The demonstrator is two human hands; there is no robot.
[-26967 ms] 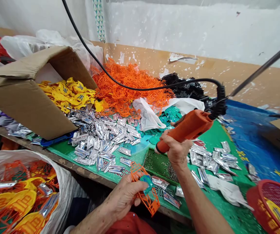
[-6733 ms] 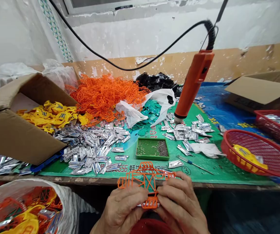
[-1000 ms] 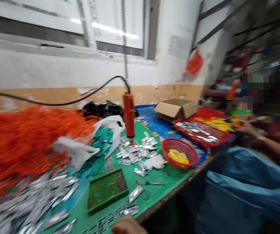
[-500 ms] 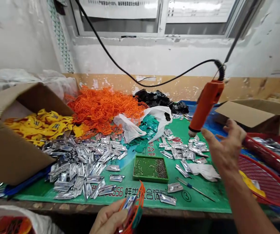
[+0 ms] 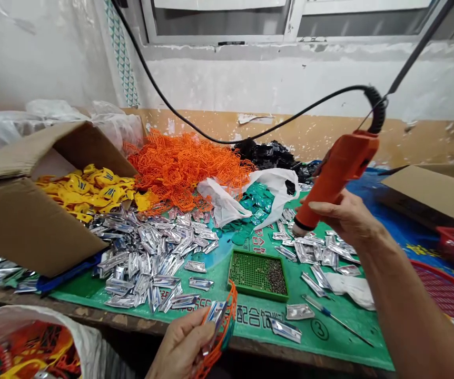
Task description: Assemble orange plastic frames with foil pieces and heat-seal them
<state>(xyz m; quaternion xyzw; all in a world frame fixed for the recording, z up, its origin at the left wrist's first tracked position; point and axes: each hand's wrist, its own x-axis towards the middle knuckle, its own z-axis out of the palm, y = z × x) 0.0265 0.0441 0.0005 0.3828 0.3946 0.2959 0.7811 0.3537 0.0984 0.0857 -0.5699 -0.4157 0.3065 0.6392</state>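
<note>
Low in front of me, my left hand (image 5: 189,342) grips a small assembly: a silver plastic piece (image 5: 215,315) set with an orange frame (image 5: 230,310), plus a bit of green along its edge. On the right, my right hand (image 5: 343,213) is wrapped round the orange electric screwdriver (image 5: 333,179), which hangs tilted from a black cable with its tip pointing down left. Between the hands lies a green perforated tray (image 5: 258,296) holding many small screws (image 5: 276,276). A screwdriver with a thin shaft (image 5: 337,319) rests on the green sheet near my right forearm.
Silver pieces (image 5: 144,268) pile up at left beside a cardboard box (image 5: 33,226) of yellow parts (image 5: 92,189). Behind are orange frames (image 5: 187,163), a white bag (image 5: 225,202) with green parts, and black parts (image 5: 266,155). A red basket (image 5: 444,289) stands right; a white sack (image 5: 96,347) lower left.
My right hand has gone from open beside the electric screwdriver to closed round it. The screwdriver has tilted a little more. My left hand still holds its assembly; the view has shifted.
</note>
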